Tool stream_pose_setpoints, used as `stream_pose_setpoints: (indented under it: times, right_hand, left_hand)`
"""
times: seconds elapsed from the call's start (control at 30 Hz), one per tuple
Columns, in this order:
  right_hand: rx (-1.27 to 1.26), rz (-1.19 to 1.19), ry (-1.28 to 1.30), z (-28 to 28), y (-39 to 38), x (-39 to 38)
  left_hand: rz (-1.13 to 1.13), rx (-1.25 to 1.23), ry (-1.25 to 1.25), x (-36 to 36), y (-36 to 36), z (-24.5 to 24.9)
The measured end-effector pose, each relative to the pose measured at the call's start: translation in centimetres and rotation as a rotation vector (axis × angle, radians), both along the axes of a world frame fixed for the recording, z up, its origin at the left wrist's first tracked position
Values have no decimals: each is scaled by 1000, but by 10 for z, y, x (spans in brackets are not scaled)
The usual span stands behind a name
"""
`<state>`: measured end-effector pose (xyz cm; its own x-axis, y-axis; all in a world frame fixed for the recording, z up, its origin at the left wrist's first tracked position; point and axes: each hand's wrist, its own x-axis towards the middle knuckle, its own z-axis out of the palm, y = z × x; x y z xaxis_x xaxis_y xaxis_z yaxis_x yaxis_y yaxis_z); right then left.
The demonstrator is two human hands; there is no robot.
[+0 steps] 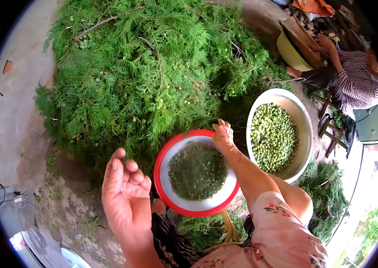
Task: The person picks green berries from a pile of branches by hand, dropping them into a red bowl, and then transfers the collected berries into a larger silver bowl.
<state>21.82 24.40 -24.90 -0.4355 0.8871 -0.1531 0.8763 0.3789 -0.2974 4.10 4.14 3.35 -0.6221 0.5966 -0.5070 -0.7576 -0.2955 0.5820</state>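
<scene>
My left hand (127, 190) is raised at the left of the red-rimmed basin, palm turned up and fingers loosely bent, with nothing visible in it. Over the basin's upper right rim reaches my right hand (224, 135); its fingers point toward the cut branches, slightly apart, and I see nothing held. The white basin with a red rim (164, 196) stands in front of me, holding small green pieces that look blurred. Beyond it lies a large heap of leafy evergreen branches (153, 76). A metal basin (304, 117) of round green cones (273, 136) stands at the right.
Another person (359, 76) in a checked shirt sits at the upper right beside a yellow-green basin (289, 51). Wooden stools (332, 129) stand below that person. More cut greenery (325, 196) lies at the right. Bare concrete floor (23, 102) runs along the left.
</scene>
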Motion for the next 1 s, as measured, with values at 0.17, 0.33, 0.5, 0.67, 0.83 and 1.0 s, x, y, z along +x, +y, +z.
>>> stream_pose_setpoints:
  times: [0.17,0.33,0.5,0.67,0.83,1.0]
  right_hand:
    - [-43,196,-146,-34,33,-17]
    - [-131,308,-205,-41,47,-28]
    - [-38,217,84,-36,59,-14]
    - [-178,119,620,9,84,-7]
    - [-355,-178,800,57,88,-5]
    - [-480,-178,1145,96,85,-7]
  left_hand:
    - [-7,-61,10,10,13,5]
    - [-64,-135,61,11,18,3]
    - [-27,-77,10,12,23,7]
    - [-22,-74,-2,11,18,5]
    - [-22,-68,-10,8,15,5]
    - [-31,-73,-7,9,14,-1]
